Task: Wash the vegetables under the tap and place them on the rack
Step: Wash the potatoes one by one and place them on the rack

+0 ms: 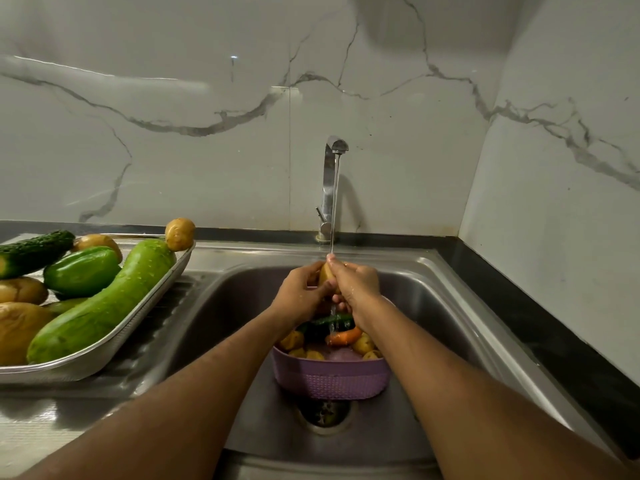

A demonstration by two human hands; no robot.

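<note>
Rinsing is under way on a small potato (325,273), which is held directly beneath the thin stream falling from the tap (333,181), above the purple basket (330,377) standing in the sink (446,306); the grip of the left hand (300,292) is curled round the potato's near side, and the grip of the right hand (356,284) is wrapped over its far side, so that both are closed on it. The skin is wet and likely slick, so a slip could be expected if either grip is loosened mid-rub, and the potato would probably drop back among the unwashed pieces below, where a carrot (344,336), a dark cucumber (334,320) and several small potatoes (363,342) are seen in the basket. Splashing onto the counter (519,306) could be caused by the water striking the knuckles. A further risk lies at the rack (145,306) to the left, which is already crowded with a long pale-green gourd (104,303), a green pepper (81,271) and large potatoes; one washed potato (180,233) is perched right at the rim's far corner, and it might be knocked off onto the sink ledge if the next piece is set down carelessly beside it
</note>
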